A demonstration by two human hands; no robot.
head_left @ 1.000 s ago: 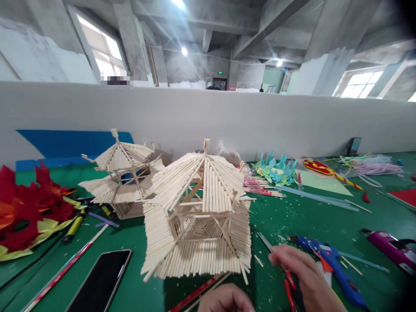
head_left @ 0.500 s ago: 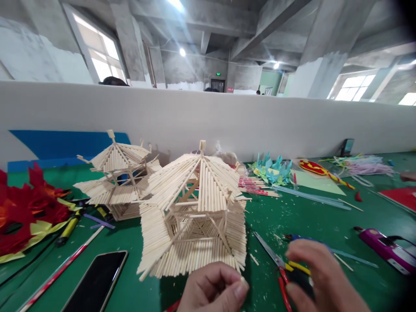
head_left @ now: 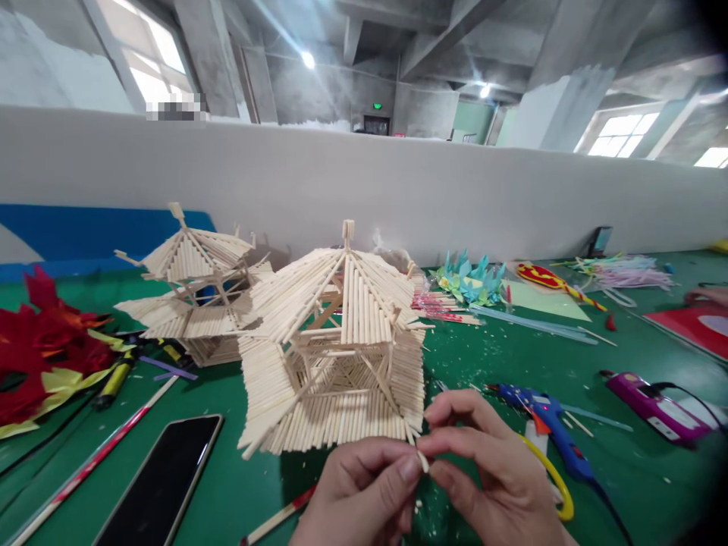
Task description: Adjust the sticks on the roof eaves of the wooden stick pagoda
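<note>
Both hands pinch one short wooden stick (head_left: 422,461) just before the stick pagoda (head_left: 335,341). Left hand (head_left: 364,493) and right hand (head_left: 489,470) meet fingertip to fingertip, above the green desk (head_left: 489,364).

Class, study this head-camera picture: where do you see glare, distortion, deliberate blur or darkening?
Head view: ceiling lamp flares in streaks; windows blow out white; the partition wall bows, a wide-lens distortion; a pixelated patch sits above it; the right corners darken. Both hands, left hand and right hand, and the stick pavilion stay fairly sharp.
</note>
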